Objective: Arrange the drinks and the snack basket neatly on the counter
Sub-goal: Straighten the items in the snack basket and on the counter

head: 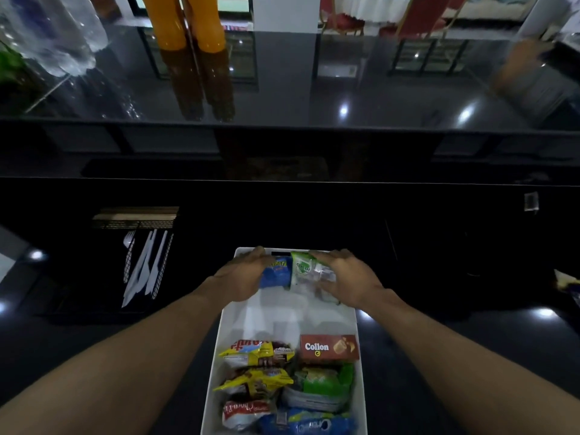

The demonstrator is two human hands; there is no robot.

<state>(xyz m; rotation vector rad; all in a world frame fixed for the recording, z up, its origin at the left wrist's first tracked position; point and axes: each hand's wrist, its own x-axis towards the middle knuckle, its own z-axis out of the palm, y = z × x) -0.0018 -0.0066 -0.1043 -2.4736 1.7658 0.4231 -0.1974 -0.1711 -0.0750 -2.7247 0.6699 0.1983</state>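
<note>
White basket (219,340) on the dark glossy lower table (94,356), narrow end toward the body. At the basket's far end, left hand (243,276) gripping a blue packet (277,274), fingers (255,252) curled over its top edge. Just right of it, right hand (346,277) gripping a green-and-clear packet (309,271), fingers (328,255) curled round it. Both packets touching side by side, within the basket's far end. Bare white floor across the basket's middle. Packed close at its near end: Collon box (329,347) against the right wall, two yellow packets (252,353) left of the box, green bag (326,383) just nearer than the box, Choco Pie packet (241,411) and blue Oreo pack (310,425) nearest the body. Left of the basket and apart from it, black crate (103,293) with white cutlery (142,265). Well beyond the basket, on the upper table (314,89): two orange bottles (188,23) upright and side by side, clear bottle (53,32) to their left, blurred.
</note>
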